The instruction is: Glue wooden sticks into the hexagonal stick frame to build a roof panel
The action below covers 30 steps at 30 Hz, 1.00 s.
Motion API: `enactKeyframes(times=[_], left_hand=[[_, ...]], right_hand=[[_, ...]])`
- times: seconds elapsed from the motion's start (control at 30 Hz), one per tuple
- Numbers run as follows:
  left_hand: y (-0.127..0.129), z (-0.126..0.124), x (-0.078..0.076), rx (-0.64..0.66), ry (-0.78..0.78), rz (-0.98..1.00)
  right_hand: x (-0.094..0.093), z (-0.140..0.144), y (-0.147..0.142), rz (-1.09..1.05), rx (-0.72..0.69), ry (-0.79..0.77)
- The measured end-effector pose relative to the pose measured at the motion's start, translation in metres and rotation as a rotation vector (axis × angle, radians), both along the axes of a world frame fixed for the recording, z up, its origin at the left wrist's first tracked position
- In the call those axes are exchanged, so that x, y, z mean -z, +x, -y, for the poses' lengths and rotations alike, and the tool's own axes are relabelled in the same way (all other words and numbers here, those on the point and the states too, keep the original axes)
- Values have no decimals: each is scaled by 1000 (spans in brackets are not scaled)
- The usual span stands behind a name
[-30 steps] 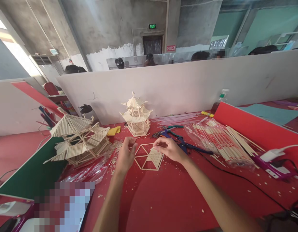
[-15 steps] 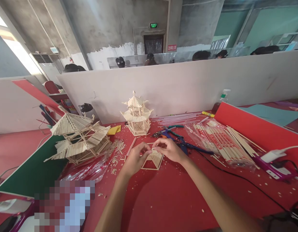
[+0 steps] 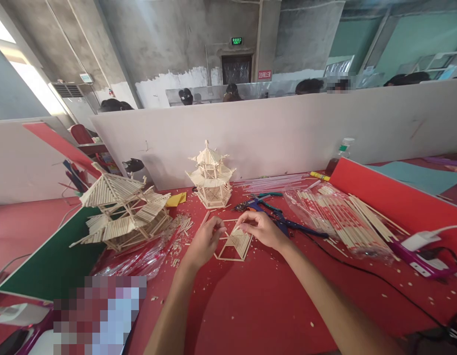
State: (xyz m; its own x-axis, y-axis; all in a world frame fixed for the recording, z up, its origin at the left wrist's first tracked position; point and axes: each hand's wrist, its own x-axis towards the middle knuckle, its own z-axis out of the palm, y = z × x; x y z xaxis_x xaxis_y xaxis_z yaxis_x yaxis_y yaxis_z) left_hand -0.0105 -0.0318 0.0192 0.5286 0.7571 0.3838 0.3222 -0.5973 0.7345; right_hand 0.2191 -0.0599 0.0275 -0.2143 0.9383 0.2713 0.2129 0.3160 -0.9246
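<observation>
A small stick frame (image 3: 247,242), partly covered with a row of thin wooden sticks, lies flat on the red table between my hands. My right hand (image 3: 263,230) is at its upper edge, thumb and fingertips pinched together over the sticks; whatever is between them is too small to make out. To the left of the frame, my left hand (image 3: 206,240) has its fingers curled in towards the thumb, and their contents are hidden. Just beyond that hand, the end of a pinkish stick (image 3: 207,217) shows.
Behind stands a stick pagoda (image 3: 211,180); a larger stick building (image 3: 121,209) is at left. Blue-handled pliers (image 3: 284,222) and bundled sticks (image 3: 332,217) lie at right, near a purple power strip (image 3: 423,264) and black cable. Wood scraps dot the table. A pale partition (image 3: 273,133) closes the back.
My hands were together over the top of the frame. The left one has drawn away to the left, opening a gap, while the right stays near the frame's upper edge.
</observation>
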Motion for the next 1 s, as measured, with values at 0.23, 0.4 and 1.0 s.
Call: enactKeyframes(times=[0.23,0.4,1.0], left_hand=[[9,5,1,52,-29,48],[10,6,0,55,-27,85],[6,10,4,166,106,-125]], right_hand=[[-1,0,-1,-39,-9,-17],[1,-1,-1,-81,-10,-27],[9,-2,-5,-139,-93,-64]])
